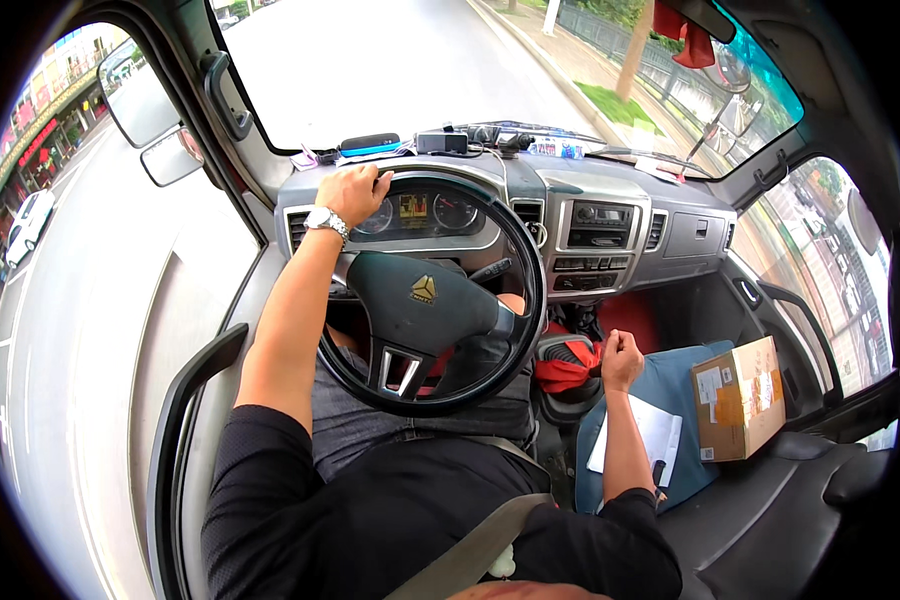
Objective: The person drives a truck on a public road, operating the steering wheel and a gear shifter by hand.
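My left hand (pixel 354 194) is closed over the upper left rim of the black steering wheel (pixel 402 305), with a silver watch (pixel 326 220) on its wrist. Behind the wheel sits the instrument cluster (pixel 420 212). My right hand (pixel 622 362) makes a fist to the right of the wheel, beside a red cloth (pixel 568 372) around the gear lever area. Whatever lies inside that fist is hidden. Under my right forearm are white papers (pixel 658 436) on a blue-grey sheet (pixel 672 370), with a small dark object (pixel 658 470) by my arm.
A taped cardboard box (pixel 745 405) stands on the passenger side. A blue-topped case (pixel 370 143) and a small black device (pixel 442 143) lie on the dashboard. A seat belt (pixel 485 540) crosses my body. Outside are a road (pixel 390 70), a kerb and a parked white car (pixel 30 226).
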Motion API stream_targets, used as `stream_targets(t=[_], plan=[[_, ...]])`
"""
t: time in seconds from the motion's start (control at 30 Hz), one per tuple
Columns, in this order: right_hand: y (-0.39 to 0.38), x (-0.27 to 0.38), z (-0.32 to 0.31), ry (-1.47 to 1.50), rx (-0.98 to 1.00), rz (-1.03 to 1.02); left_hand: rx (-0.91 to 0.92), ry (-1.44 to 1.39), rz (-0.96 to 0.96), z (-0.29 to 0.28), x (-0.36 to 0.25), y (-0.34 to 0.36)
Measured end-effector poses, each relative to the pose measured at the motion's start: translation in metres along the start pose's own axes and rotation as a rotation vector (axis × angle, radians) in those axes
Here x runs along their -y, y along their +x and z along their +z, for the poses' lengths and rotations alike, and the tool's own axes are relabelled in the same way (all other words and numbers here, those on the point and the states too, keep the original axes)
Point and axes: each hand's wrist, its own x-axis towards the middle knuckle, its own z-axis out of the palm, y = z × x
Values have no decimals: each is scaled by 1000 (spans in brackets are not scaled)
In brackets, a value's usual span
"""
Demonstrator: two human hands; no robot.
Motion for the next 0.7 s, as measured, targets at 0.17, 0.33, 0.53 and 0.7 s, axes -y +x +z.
stream_targets(t=[0.17, 0.33, 0.53, 0.7], plan=[[-4, -2, 0, -14, -13, -23, 4, 20, 44, -2, 2, 2], [9, 4, 12, 36, -46, -20, -68, 13, 56, 10, -2, 12], [11, -19, -3, -22, -73, -31, -62, 19, 65, 30, -24, 16], [27, -26, 24, 53, -42, -16, -31, 60, 25, 36, -19, 16]])
